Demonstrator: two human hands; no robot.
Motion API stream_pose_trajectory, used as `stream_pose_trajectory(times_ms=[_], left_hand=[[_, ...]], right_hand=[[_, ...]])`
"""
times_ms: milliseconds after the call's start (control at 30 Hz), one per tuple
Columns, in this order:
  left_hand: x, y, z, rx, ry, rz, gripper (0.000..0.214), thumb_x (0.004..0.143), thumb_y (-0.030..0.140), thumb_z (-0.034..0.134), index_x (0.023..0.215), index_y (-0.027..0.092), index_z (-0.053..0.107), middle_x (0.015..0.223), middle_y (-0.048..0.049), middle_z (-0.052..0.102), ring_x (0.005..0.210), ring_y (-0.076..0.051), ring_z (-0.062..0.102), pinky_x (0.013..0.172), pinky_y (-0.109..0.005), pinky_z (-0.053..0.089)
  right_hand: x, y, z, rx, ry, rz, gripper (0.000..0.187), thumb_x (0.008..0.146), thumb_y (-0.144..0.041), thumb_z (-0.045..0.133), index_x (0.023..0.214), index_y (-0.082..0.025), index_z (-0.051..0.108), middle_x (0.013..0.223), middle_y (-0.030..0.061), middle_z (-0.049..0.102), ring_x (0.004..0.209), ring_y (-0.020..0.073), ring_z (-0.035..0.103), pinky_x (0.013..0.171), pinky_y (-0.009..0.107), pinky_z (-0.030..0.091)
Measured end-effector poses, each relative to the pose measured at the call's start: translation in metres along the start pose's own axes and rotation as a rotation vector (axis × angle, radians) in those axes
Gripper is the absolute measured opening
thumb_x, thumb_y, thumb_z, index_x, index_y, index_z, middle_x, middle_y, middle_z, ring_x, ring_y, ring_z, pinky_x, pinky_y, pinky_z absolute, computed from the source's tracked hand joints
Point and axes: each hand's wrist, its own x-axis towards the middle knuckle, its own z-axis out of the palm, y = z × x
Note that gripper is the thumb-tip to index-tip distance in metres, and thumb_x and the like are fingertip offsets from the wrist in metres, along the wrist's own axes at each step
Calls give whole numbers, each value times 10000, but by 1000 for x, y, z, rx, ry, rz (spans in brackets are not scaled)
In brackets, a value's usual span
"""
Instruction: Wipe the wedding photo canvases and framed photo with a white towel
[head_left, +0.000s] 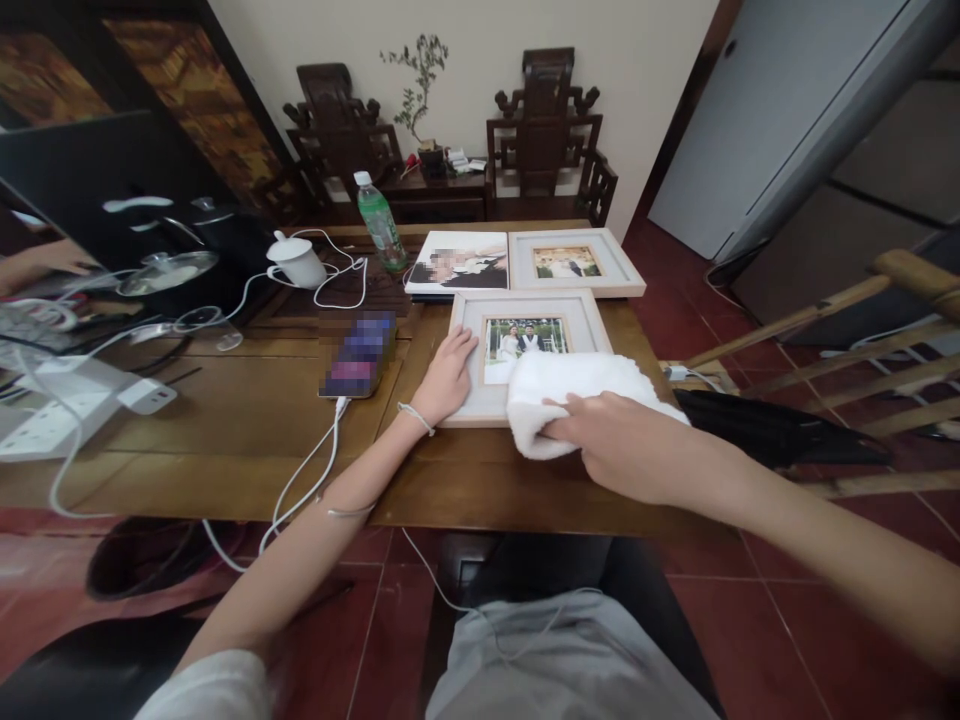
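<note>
A light wooden picture frame (480, 405) with a pale mat and a photo of two people lies on the table in front of me. My left hand (448, 372) is at its left side, fingers bent over the border and holding it against the table. A white towel (577, 378), folded and fluffy, covers the frame's lower right part. Its near edge is gripped in my right hand (626, 440), whose fingertips are partly hidden in the folds. Behind lie a second picture frame (619, 268) and a photo album (457, 285) with a photo on its cover.
Left of the frame lies a phone (358, 358) on a white charging cable. Further back stand a green-labelled bottle (381, 225) and a white lidded cup (300, 262). A power strip (71, 410) and tangled cables occupy the left. Another person's hand (49, 265) is beside a laptop (82, 190).
</note>
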Motion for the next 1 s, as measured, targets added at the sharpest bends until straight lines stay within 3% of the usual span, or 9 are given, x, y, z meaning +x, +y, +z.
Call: stream_pose_trajectory(times_ms=[100, 200, 367, 467, 600, 767, 867, 1000], left_hand=[[0, -1, 0, 14, -2, -4, 582, 767, 33, 394, 1324, 126, 532, 1433, -124, 498, 1424, -276, 318, 1180, -536, 261], [0, -2, 0, 18, -8, -6, 572, 773, 36, 391, 1319, 126, 538, 1432, -125, 499, 1420, -273, 326, 1182, -522, 266], [0, -4, 0, 7, -1, 2, 589, 759, 35, 407, 1321, 156, 535, 1425, -99, 509, 1419, -270, 329, 1180, -535, 265], [-1, -5, 0, 8, 4, -10, 574, 767, 38, 396, 1309, 160, 540, 1424, -85, 511, 1415, -267, 337, 1182, -521, 275], [-1, -2, 0, 9, 6, -29, 555, 786, 47, 386, 1308, 156, 538, 1429, -78, 503, 1415, -258, 336, 1194, -497, 262], [2, 6, 0, 20, -4, -51, 497, 835, 93, 393, 1313, 74, 525, 1440, -161, 480, 1417, -291, 328, 1194, -504, 253], [2, 8, 0, 32, -1, -42, 492, 853, 112, 388, 1328, 94, 513, 1446, -152, 478, 1417, -293, 329, 1185, -532, 251], [2, 8, 0, 48, 3, -37, 479, 862, 122, 381, 1320, 92, 518, 1437, -143, 490, 1415, -284, 336, 1190, -498, 259]], right_hand=[[16, 3, 12, -5, 55, 31, 557, 721, 21, 412, 1177, -191, 653, 1211, 147, 641, 1000, 280, 624, 783, 363, 466], [49, 30, 31, -36, 117, 101, 627, 731, 23, 416, 1302, -178, 581, 1453, 151, 467, 1255, 354, 476, 953, 473, 423], [105, 94, 41, -102, 298, 271, 660, 746, 49, 385, 1351, -166, 539, 1574, 79, 289, 1406, 405, 237, 1079, 588, 283], [120, 108, 39, -139, 286, 293, 638, 758, 50, 375, 1329, -160, 566, 1568, 78, 302, 1399, 458, 212, 1071, 646, 243], [103, 86, 40, -166, 180, 216, 602, 764, 41, 384, 1287, -154, 609, 1537, 110, 359, 1380, 475, 252, 1043, 675, 250], [43, 36, 34, -116, 59, 105, 563, 749, 14, 427, 1244, -150, 639, 1512, 126, 398, 1353, 456, 333, 1025, 654, 315], [15, 12, 24, -43, 22, 30, 572, 723, 27, 424, 1216, -159, 647, 1500, 108, 419, 1335, 422, 388, 1010, 602, 378], [15, 2, 23, 21, 23, -3, 607, 708, 37, 409, 1236, -169, 628, 1523, 77, 386, 1375, 400, 338, 1042, 600, 360]])
